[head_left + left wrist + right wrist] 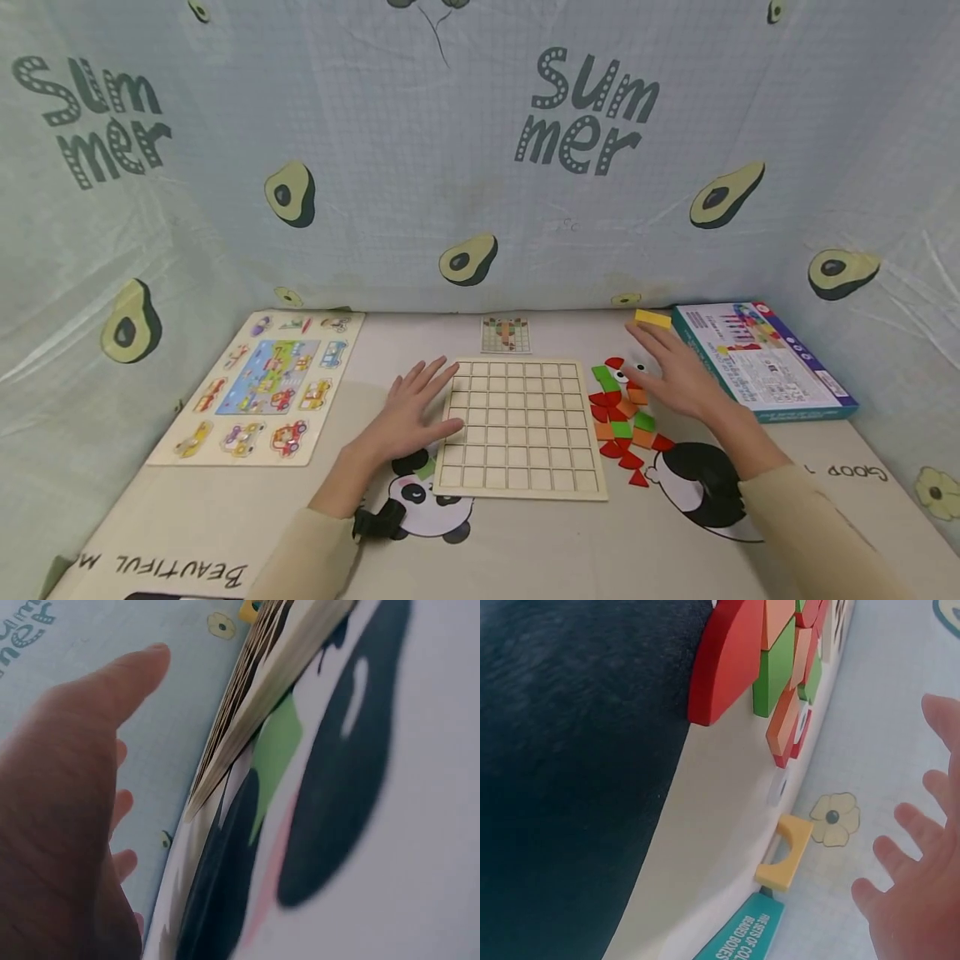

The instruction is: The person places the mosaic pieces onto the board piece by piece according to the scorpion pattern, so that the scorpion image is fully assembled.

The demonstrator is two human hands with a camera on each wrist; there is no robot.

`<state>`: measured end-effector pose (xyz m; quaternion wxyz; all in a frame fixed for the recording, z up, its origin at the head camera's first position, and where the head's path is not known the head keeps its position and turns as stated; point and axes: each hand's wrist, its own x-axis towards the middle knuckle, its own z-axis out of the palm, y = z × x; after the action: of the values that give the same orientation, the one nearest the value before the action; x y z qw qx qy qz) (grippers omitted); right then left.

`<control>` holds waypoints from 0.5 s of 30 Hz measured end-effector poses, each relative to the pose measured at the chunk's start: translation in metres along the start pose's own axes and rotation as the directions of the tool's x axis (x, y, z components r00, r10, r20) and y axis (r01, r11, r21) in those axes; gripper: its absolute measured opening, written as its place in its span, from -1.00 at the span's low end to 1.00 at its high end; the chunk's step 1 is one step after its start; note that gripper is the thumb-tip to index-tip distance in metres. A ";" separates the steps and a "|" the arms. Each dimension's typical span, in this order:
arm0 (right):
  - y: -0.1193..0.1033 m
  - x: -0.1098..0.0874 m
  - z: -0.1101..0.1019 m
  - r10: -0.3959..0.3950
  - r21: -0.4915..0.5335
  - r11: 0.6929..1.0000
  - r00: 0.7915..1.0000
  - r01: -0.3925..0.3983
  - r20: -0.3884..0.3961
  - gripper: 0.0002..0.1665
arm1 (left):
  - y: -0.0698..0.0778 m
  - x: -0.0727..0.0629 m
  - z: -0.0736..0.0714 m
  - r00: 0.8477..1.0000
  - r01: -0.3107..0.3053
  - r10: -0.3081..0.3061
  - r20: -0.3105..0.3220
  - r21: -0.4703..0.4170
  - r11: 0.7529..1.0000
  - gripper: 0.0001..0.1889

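My left hand (408,417) is spread at the left edge of a wooden grid board (519,429); in the left wrist view its thumb and fingertips hold nothing. Over on the right, my right hand (677,371) reaches across with fingers apart and nothing in them. Just beyond its fingertips is a yellow arch block (653,318), seen in the right wrist view as a yellow arch (799,855) standing apart from the hand. Between board and right hand lies a cluster of red, green and orange blocks (621,428), some with eye prints.
A small pattern card (506,335) lies behind the board. At the left is a picture puzzle board (258,387) with vehicles. A teal-edged box (765,362) lies at the back right. A printed curtain (480,167) hangs behind the table.
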<state>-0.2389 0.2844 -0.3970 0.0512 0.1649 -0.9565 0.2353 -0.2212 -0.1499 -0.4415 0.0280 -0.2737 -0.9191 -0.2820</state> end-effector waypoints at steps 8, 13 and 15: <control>0.003 0.009 0.002 0.024 0.018 1.000 0.999 -0.025 0.023 -0.14 | -0.001 -0.001 0.007 0.998 -0.001 0.004 0.070 -0.033 0.999 -0.11; 0.006 0.015 0.004 0.028 0.055 0.998 0.999 -0.030 0.033 -0.16 | -0.001 -0.002 0.007 0.998 -0.025 0.026 0.065 -0.003 1.000 -0.14; 0.007 0.016 0.005 0.032 0.053 0.998 0.999 -0.034 0.044 -0.17 | 0.000 -0.003 0.007 0.997 -0.032 0.031 0.076 0.013 0.999 -0.14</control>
<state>-0.2567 0.2834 -0.4020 0.0225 0.1553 -0.9533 0.2580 -0.2178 -0.1481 -0.4480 -0.0005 -0.2985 -0.9171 -0.2644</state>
